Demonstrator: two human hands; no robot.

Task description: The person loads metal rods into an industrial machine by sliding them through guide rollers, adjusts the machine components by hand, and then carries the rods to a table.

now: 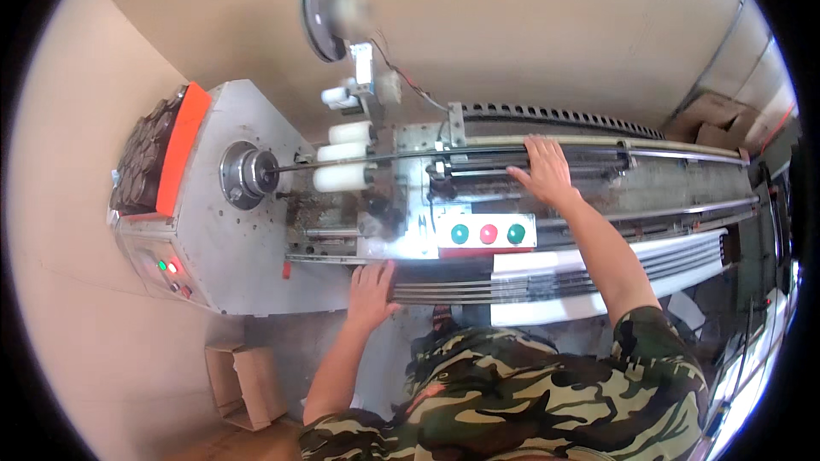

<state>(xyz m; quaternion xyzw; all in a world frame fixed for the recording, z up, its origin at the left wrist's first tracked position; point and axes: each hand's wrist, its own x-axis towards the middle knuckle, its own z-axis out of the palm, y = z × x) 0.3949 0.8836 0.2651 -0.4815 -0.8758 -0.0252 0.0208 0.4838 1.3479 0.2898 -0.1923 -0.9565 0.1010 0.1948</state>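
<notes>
A long thin dark rod (393,154) runs from the round metal chuck (248,174) along the machine bed. My right hand (548,172) lies over the rod and the bars beside it, fingers stretched out and thumb apart. At the machine's front edge, my left hand (371,294) rests with its fingers laid forward, its thumb close to the left ends of several metal rods (444,293). These rods lie side by side on a white sheet-like support (512,316). White rollers (342,154) sit around the rod near the chuck.
A control box (488,234) with green and red buttons stands between my hands. A grey disc (321,19) rises behind the rollers. On the headstock (231,256) is an orange-edged tray (181,154) of dark round pieces. A cardboard box (256,384) stands at lower left.
</notes>
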